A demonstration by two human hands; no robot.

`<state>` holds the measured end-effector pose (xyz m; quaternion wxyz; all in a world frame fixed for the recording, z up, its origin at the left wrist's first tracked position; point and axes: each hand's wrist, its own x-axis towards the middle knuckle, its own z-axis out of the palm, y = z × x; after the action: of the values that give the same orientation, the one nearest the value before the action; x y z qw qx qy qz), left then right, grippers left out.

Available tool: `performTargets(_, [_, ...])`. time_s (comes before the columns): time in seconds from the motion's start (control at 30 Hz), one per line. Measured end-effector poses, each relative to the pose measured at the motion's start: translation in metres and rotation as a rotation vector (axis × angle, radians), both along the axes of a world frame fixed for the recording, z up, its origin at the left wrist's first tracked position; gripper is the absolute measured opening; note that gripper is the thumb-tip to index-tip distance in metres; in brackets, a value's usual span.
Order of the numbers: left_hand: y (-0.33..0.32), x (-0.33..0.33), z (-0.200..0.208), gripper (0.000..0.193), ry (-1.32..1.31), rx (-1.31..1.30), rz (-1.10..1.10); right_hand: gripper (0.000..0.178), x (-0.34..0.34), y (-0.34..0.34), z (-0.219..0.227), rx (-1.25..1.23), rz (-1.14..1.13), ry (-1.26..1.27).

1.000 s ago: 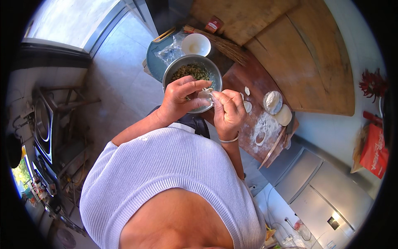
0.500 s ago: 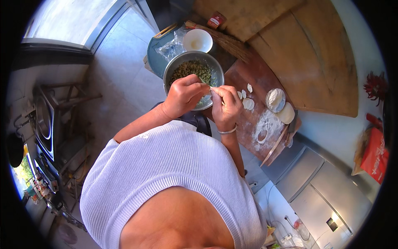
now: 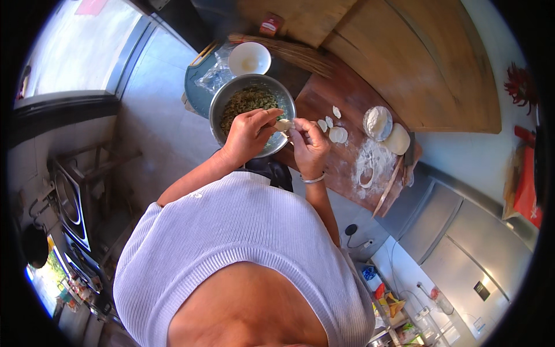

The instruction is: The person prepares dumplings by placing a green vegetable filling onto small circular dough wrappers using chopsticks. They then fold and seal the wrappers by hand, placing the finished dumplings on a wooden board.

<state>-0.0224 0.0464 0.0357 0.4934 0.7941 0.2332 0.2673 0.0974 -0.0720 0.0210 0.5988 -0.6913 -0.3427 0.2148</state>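
Observation:
A small pale piece of dough, shaped like a dumpling (image 3: 284, 125), is pinched between my two hands above the near rim of a metal bowl (image 3: 216, 120). My left hand (image 3: 247, 137) has its fingers closed on the dumpling from the left. From the right, the thumb and fingers of my right hand (image 3: 311, 149) grip it too; a bracelet circles that wrist. Chopped green and brown filling (image 3: 248, 104) lies in the bowl, partly hidden by my left hand. Right of my hands, several thin dough wrappers (image 3: 338, 135) rest on a reddish-brown board (image 3: 351, 157).
The board also bears a container of flour (image 3: 378, 122), a dough lump (image 3: 398, 140), scattered flour (image 3: 370, 168) and a thin rolling pin (image 3: 388, 188). Beyond the metal bowl stand a white bowl (image 3: 250, 58), a clear plastic bag (image 3: 217, 74) and a straw brush (image 3: 283, 51).
My view has shifted, so the bowl and board appear further left. My hands have drawn slightly apart, and the dumpling between them shows more clearly.

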Motion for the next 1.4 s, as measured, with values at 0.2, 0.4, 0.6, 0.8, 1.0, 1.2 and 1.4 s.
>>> performTargets(0.2, [-0.005, 0.023, -0.025, 0.024, 0.012, 0.245, -0.064, 0.024, 0.017, -0.011, -0.028, -0.003, -0.047, 0.418])
performTargets(0.4, [-0.017, 0.062, -0.048, 0.031, 0.177, 0.475, -0.280, 0.020, 0.066, -0.022, -0.079, -0.131, 0.051, 0.264])
performTargets(0.6, [-0.030, 0.092, -0.062, 0.060, 0.479, 0.457, -0.480, 0.007, 0.118, -0.028, -0.166, -0.228, -0.210, 0.435])
performTargets(0.8, [-0.021, 0.085, -0.081, 0.052, 0.529, 0.309, -0.364, 0.008, 0.163, -0.039, -0.261, -0.506, -0.327, -0.266])
performTargets(1.0, [-0.002, 0.032, -0.104, 0.047, 0.659, 0.200, -0.216, 0.009, 0.185, -0.073, -0.242, -0.487, -0.561, -0.298])
performTargets(1.2, [-0.004, 0.016, -0.114, 0.043, 0.695, 0.074, -0.192, 0.042, 0.182, -0.153, -0.274, -0.912, -0.489, -0.410])
performTargets(1.4, [-0.007, 0.021, -0.107, 0.041, 0.668, 0.021, -0.226, 0.048, 0.154, -0.140, -0.260, -1.013, -0.470, -0.481])
